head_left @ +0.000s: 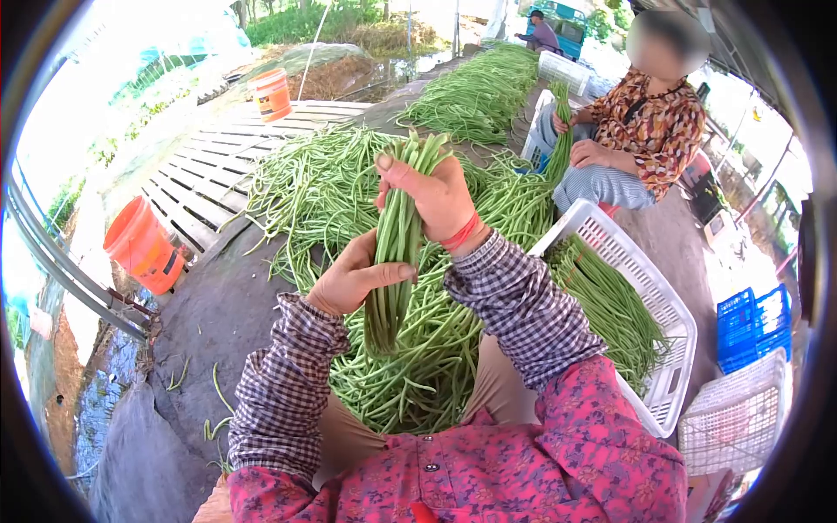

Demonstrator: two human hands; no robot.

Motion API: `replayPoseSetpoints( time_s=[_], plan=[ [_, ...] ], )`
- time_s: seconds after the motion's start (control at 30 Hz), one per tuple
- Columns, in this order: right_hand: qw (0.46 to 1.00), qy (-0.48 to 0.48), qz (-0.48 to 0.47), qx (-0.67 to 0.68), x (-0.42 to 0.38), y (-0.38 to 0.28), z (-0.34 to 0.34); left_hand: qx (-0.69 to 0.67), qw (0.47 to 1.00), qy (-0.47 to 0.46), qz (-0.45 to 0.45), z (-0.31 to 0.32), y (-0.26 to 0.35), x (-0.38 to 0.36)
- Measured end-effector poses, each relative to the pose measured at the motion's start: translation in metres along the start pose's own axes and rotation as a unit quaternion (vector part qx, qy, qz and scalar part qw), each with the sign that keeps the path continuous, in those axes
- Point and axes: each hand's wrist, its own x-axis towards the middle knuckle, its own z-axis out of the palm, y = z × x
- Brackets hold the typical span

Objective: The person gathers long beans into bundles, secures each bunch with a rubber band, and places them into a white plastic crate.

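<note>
A bundle of long green beans (398, 235) is held upright in front of me between both hands. My left hand (359, 275) wraps round its lower half, thumb across the front. Higher up, my right hand (433, 193) grips the same bundle near its top, with red bands (462, 232) round that wrist. Beneath and beyond my hands spreads a large loose pile of long beans (323, 187). To my right, a white plastic crate (649, 292) holds beans laid lengthwise (606, 305).
A co-worker (641, 131) sits at the right, holding beans. Orange buckets (144, 247) (271, 96) stand at the left near a slatted platform (205, 166). Blue crates (754, 327) and a white basket (732, 414) are at far right. More beans (475, 91) lie behind, with another person (542, 35) beyond.
</note>
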Motion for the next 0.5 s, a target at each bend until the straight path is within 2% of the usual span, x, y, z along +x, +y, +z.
replayPoseSetpoints(
  time_s=[0.07,0.1,0.2,0.23,0.37,0.47,0.5],
  plan=[
    [0.996,-0.038,0.076,0.000,0.010,-0.005,-0.004,-0.076,0.997,-0.025,-0.013,0.001,-0.006,0.000],
    [0.995,-0.057,0.082,-0.021,0.014,0.000,-0.007,-0.091,0.995,-0.036,0.000,0.001,-0.007,-0.001],
    [0.983,-0.062,0.154,0.073,0.018,0.000,-0.014,-0.142,0.990,-0.012,-0.006,0.003,-0.005,-0.003],
    [0.987,-0.055,0.140,0.058,0.018,0.003,-0.017,-0.137,0.991,-0.003,-0.005,0.000,-0.008,-0.003],
    [0.990,0.104,-0.050,-0.078,-0.001,0.015,-0.022,-0.154,0.988,0.018,0.024,-0.003,-0.007,-0.004],
    [0.988,0.039,-0.051,-0.142,-0.023,0.027,-0.030,-0.199,0.979,0.044,0.031,0.002,-0.005,-0.004],
    [0.977,0.005,-0.047,-0.208,-0.028,0.039,-0.032,-0.214,0.975,0.049,0.047,0.000,-0.009,-0.002]
  ],
)
